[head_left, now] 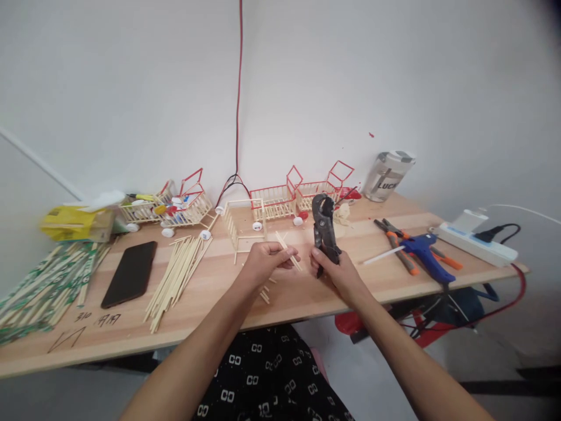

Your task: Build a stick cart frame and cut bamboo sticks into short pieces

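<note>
Between the thumb and fingers of my left hand [268, 263] are thin wooden sticks [287, 247], slanting over the table. My right hand [335, 270] is wrapped round the handles of a black cutter [324, 225], its curved jaw pointing up. The cutter and the sticks are apart. Just beyond my left hand stands a bare stick frame [236, 234]. A few short stick pieces [265, 294] lie under my left wrist. To the left, a pile of loose wooden sticks [175, 280] is spread on the table.
Small stick carts with red trim [274, 202] stand along the wall. At left lie a black phone [130, 273] and wrapped sticks [48, 286]. Pliers [397, 245], a blue glue gun [427, 257], a power strip [480, 242] and a clear jar [389, 175] occupy the right side.
</note>
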`<move>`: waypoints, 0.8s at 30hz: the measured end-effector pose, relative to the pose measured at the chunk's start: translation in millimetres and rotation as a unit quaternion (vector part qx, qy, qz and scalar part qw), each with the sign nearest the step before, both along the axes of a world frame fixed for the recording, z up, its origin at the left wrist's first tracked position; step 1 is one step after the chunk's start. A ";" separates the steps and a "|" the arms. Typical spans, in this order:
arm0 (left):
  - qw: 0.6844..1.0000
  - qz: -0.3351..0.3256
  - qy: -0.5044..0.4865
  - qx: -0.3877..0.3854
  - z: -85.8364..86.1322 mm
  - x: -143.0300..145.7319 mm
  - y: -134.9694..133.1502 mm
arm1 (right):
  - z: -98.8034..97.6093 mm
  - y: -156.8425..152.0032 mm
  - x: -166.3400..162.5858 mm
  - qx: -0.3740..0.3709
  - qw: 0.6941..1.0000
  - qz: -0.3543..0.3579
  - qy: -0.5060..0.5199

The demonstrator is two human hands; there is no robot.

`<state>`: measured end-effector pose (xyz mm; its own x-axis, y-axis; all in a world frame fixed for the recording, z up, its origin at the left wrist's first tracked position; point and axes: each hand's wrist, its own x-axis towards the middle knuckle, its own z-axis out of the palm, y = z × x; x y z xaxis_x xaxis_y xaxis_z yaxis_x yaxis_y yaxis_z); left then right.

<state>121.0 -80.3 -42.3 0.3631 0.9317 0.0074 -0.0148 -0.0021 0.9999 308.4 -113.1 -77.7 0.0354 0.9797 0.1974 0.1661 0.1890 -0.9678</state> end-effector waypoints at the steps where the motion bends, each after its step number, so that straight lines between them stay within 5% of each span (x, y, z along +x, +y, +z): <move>1: 0.999 -0.007 -0.023 -0.022 2.7 -2.6 -2.0 | 0.6 -3.9 -3.1 -0.010 1.000 0.011 -0.007; 12: 0.992 -0.045 -0.065 -0.096 9.0 -23.3 -8.7 | 7.3 -28.9 -36.7 -0.069 0.994 0.062 -0.066; 24: 0.942 -0.075 -0.188 -0.267 15.3 -24.6 -18.4 | 2.0 -41.8 -54.4 0.031 0.999 0.023 -0.015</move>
<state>96.4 -98.7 -26.9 0.5562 0.7772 -0.2944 -0.3275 0.5305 0.7819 254.0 -154.9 -75.8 -0.0154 0.9660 0.2579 0.1843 0.2563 -0.9489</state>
